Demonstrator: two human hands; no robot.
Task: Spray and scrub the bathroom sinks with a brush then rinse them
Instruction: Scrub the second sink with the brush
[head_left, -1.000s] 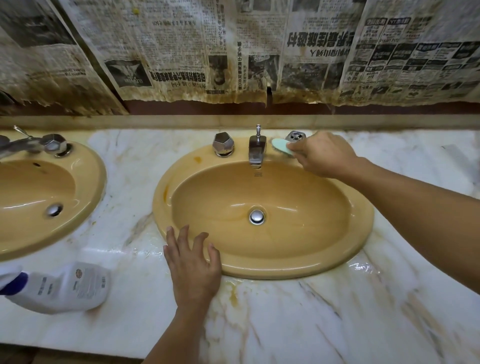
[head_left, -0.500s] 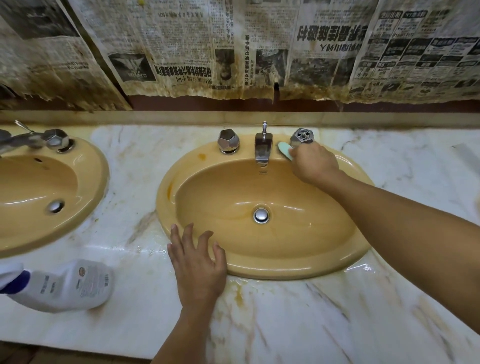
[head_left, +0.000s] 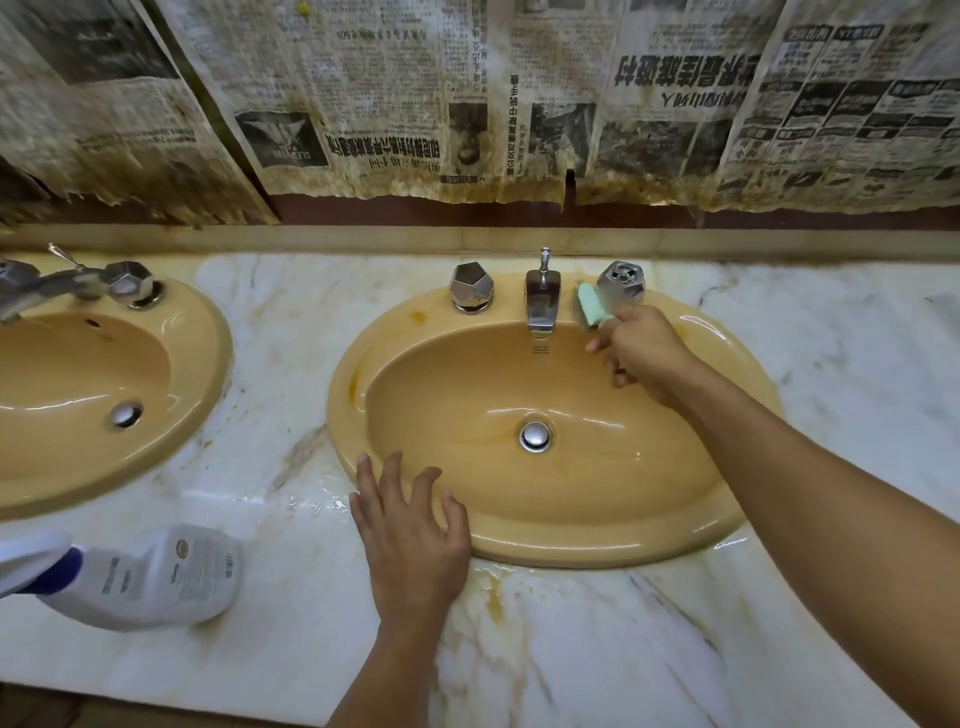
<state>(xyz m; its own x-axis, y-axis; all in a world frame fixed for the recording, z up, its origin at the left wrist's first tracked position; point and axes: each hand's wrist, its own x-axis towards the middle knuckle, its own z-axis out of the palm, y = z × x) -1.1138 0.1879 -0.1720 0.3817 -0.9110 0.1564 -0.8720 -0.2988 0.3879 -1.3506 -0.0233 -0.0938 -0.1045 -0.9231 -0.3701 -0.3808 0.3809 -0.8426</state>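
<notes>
The right hand (head_left: 644, 358) had drawn back slightly since before, tipping the green brush (head_left: 589, 307) upright. Near, the left hand (head_left: 410, 540) lay flat, fingers released, on the sink (head_left: 597, 552) rim, spray bottle (head_left: 156, 577) to its left. Farther, right fingers grasped the brush between spout (head_left: 542, 306) and right knob (head_left: 621, 283): scrubbing, apparently; next, circling that knob's base.

The left sink (head_left: 215, 358) runs off the left edge, and its tap (head_left: 47, 288) is blurred and cut there. The bottle (head_left: 166, 577) loses its spray head to the same edge; its label print is too small to read. The brush (head_left: 588, 309) shows only its green head, the handle hidden inside the right hand (head_left: 644, 353). The left hand (head_left: 413, 540) covers part of the front rim of the sink (head_left: 597, 553). Both forearms are cut off by the edges. The newspaper (head_left: 363, 104) is cut by the top edge, its small print unreadable
</notes>
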